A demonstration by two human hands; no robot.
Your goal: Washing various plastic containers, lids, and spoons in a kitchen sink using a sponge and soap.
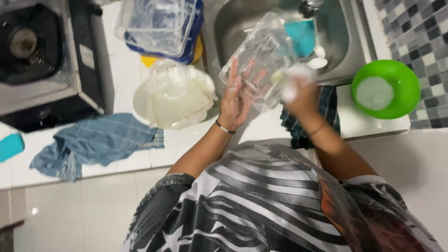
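The clear plastic container [263, 58] is held tilted over the near edge of the steel sink [233, 23]. The left hand [237, 95] supports it from below, fingers spread flat against its wall. The right hand [301, 91] is closed around a soapy sponge [291, 79] pressed to the container's lower end; motion blur hides the finger detail. Inside the sink lie a teal cup [301, 36] and a white spoon [317, 62]. A dark checked cloth [329, 109] hangs on the counter edge under the right wrist. A green bowl [386, 88] sits right of the sink. Left of the container rest white plastic lids [175, 98], stacked containers [161, 25], a blue cloth [95, 142] and a stove [39, 56].
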